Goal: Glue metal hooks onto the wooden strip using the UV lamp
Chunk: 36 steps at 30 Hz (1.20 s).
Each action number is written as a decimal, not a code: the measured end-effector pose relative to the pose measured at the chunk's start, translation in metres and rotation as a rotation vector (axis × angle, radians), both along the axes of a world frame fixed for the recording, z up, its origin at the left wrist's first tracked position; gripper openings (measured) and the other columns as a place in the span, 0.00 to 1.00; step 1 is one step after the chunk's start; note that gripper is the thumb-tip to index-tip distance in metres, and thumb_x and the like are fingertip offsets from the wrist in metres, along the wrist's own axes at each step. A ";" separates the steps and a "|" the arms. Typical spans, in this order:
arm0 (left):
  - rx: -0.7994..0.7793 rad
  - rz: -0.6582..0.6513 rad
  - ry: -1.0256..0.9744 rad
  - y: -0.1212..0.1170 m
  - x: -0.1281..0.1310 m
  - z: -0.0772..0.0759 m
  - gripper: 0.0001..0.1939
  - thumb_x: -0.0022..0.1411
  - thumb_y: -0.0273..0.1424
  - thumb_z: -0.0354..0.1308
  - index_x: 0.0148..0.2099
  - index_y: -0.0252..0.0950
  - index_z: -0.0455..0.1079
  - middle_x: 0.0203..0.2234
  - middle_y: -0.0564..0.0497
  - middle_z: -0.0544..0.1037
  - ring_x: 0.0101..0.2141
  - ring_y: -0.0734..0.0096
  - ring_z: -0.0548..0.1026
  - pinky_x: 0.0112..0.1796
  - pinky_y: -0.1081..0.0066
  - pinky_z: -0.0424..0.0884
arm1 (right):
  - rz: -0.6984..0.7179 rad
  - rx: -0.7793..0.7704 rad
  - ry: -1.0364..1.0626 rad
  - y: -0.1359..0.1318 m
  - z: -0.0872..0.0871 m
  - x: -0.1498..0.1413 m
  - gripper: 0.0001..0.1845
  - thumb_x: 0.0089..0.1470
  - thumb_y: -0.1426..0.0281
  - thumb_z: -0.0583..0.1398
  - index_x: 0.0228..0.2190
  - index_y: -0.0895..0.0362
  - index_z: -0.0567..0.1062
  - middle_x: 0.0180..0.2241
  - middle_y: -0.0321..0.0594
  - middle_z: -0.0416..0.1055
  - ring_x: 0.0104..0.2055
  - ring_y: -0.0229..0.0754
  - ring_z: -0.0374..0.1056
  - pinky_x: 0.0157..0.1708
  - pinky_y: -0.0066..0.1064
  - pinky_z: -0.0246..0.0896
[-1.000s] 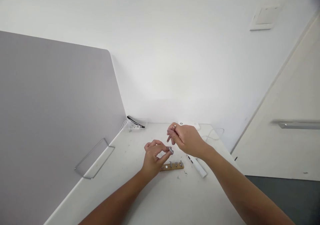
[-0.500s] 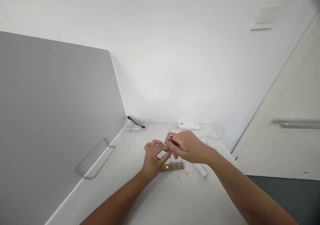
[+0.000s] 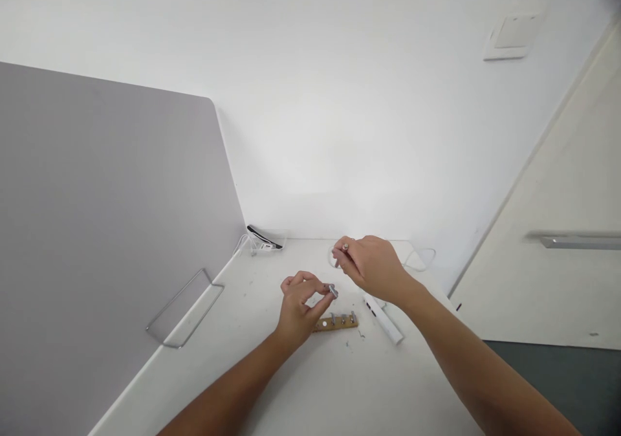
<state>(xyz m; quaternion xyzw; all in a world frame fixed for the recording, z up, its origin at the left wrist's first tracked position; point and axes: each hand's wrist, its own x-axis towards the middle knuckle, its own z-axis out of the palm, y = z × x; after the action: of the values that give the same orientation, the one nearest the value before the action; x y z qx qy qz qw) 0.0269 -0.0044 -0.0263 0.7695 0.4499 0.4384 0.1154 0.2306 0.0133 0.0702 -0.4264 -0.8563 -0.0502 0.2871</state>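
Right hand (image 3: pixel 373 266) withdrawn from your left hand (image 3: pixel 299 303).
Left pinches a small grey metal piece (image 3: pixel 332 291); right grips a slim metal-ended tool (image 3: pixel 345 247).

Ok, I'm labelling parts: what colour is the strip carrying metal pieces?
Yellowish brown; the strip shows best in the head view.

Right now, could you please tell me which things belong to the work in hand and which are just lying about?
Apparently in use:
small metal piece, left hand
slim tool, right hand
brown block with metal parts

Apparently lying about:
white bar
black band, back corner
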 end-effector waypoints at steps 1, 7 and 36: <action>0.000 0.001 -0.003 0.000 0.000 0.000 0.06 0.65 0.29 0.65 0.34 0.43 0.77 0.34 0.54 0.86 0.42 0.60 0.78 0.52 0.54 0.59 | 0.004 -0.022 -0.029 -0.001 0.002 0.002 0.20 0.73 0.62 0.47 0.36 0.54 0.73 0.23 0.37 0.76 0.25 0.41 0.68 0.31 0.33 0.52; -0.005 -0.004 -0.023 0.002 -0.001 0.001 0.07 0.65 0.29 0.63 0.32 0.42 0.75 0.31 0.54 0.84 0.42 0.59 0.77 0.51 0.54 0.57 | 0.236 -0.349 -0.062 -0.015 0.016 0.001 0.17 0.73 0.63 0.50 0.32 0.54 0.69 0.23 0.32 0.78 0.23 0.37 0.70 0.27 0.30 0.55; 0.041 0.009 0.002 0.000 0.001 0.000 0.10 0.65 0.30 0.62 0.29 0.42 0.73 0.28 0.55 0.84 0.41 0.59 0.78 0.50 0.54 0.59 | 0.295 -0.508 0.000 -0.028 0.029 0.002 0.18 0.72 0.64 0.49 0.29 0.53 0.67 0.23 0.31 0.77 0.22 0.37 0.69 0.26 0.30 0.57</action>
<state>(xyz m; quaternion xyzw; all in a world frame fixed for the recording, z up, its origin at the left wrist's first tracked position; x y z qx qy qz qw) 0.0274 -0.0047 -0.0262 0.7701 0.4443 0.4473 0.0975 0.2323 -0.0145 0.0992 -0.3554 -0.8942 0.2082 0.1756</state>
